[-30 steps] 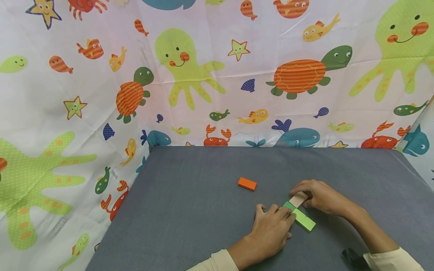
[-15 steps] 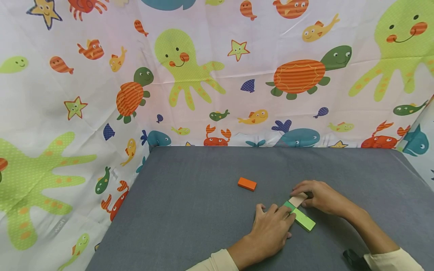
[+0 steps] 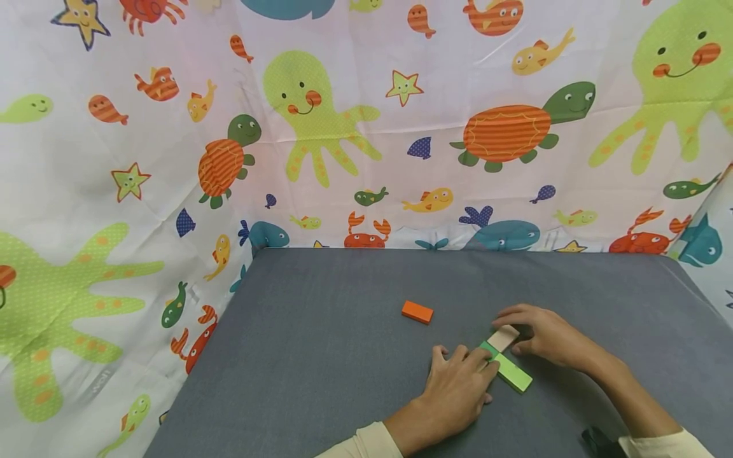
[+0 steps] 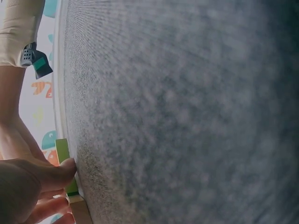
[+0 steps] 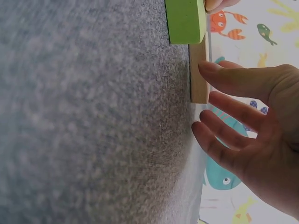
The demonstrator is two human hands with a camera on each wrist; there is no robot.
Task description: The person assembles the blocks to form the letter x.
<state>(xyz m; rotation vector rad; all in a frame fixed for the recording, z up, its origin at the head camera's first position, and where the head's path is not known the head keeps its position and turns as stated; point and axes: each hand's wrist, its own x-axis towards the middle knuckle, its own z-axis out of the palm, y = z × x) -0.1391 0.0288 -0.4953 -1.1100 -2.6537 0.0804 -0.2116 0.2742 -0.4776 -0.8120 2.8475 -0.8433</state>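
Left hand (image 3: pixel 458 388) is lying flat, straight fingertips pressing the green block (image 3: pixel 511 372) down onto the grey table (image 3: pixel 321 356), likely pinning it. Right hand (image 3: pixel 544 337), fingers relaxed and spread, is touching the tan block (image 3: pixel 503 338) just beyond the green one, seemingly butting them together. An orange block (image 3: pixel 417 311) is sitting well beyond both.

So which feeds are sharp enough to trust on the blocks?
Head view: even light, sharp on the green block and tan block. Left wrist view: grey table blurred, blocks at the edge. Right wrist view: cloth soft, right hand fairly clear.
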